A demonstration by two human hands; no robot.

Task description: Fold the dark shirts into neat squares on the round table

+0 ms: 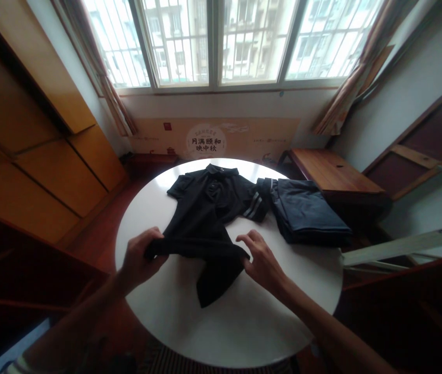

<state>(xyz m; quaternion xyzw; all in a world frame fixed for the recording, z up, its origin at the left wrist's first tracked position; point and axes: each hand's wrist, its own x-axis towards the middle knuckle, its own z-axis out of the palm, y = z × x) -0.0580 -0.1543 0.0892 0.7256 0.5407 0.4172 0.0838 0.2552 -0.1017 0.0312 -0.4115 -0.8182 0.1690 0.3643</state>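
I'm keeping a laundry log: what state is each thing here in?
Black polo shirt: front up, lower edge bunched.
Dark blue clothing: folded.
Left hand: closed on the shirt's lower edge.
Right hand: pinching that edge's other end.
Curtains: drawn aside.
Lower cabinet doors: apparently shut.

The left forearm, in a pale striped sleeve [20, 366], runs off the lower left of the frame; the right forearm [322, 324] leaves by the lower right. The black cloth polo shirt [193, 223] hides some of the left hand's fingers [153, 234], and its dark folds blur together. Inner layers of the folded dark navy trousers [302, 208] are hidden. At the bottom centre, the round white table [221, 337] covers most of a dark striped mat [166, 361]. The upper edge cuts off the white-framed window [213, 47]; glare washes out the buildings beyond. Small lettering on the cream printed banner [151, 130] is too small to read.
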